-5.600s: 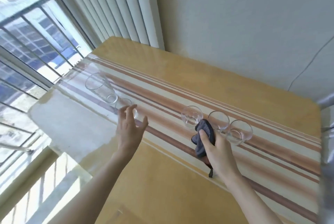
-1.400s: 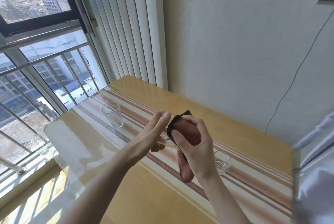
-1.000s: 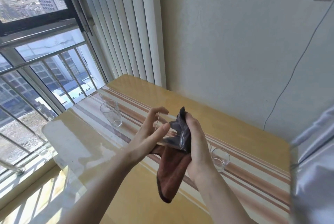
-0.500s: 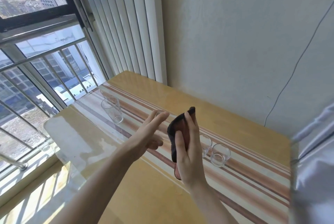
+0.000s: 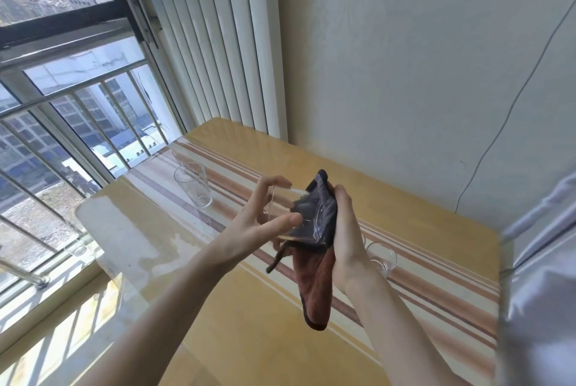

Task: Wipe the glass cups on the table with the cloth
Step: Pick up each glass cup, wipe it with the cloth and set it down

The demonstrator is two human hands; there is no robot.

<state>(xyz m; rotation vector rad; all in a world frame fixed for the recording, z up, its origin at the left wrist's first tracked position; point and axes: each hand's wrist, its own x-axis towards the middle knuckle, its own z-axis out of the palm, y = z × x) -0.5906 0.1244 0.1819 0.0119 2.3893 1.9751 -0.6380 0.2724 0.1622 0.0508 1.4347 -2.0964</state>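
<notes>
My left hand [image 5: 255, 223] holds a clear glass cup [image 5: 296, 217] on its side above the table, fingers around its rim end. My right hand [image 5: 347, 236] presses a cloth [image 5: 314, 282], grey on one face and rust-brown on the other, against the cup's base; the cloth's loose end hangs down. A tall glass cup [image 5: 193, 184] stands upright on the striped table [image 5: 436, 286] at the far left. A short glass cup [image 5: 381, 257] stands just right of my right wrist, with another partly hidden behind that hand.
The table's left edge [image 5: 84, 217] runs along a window with a metal railing [image 5: 40, 148]. White vertical blinds [image 5: 218, 42] hang behind the far corner. A wall with a thin cable [image 5: 511, 111] backs the table. Grey fabric [image 5: 542, 261] fills the right edge.
The cloth, bunched against the cup half a second ago, now hangs open below my right hand. My left fingers have spread and turned the cup so its wall shows.
</notes>
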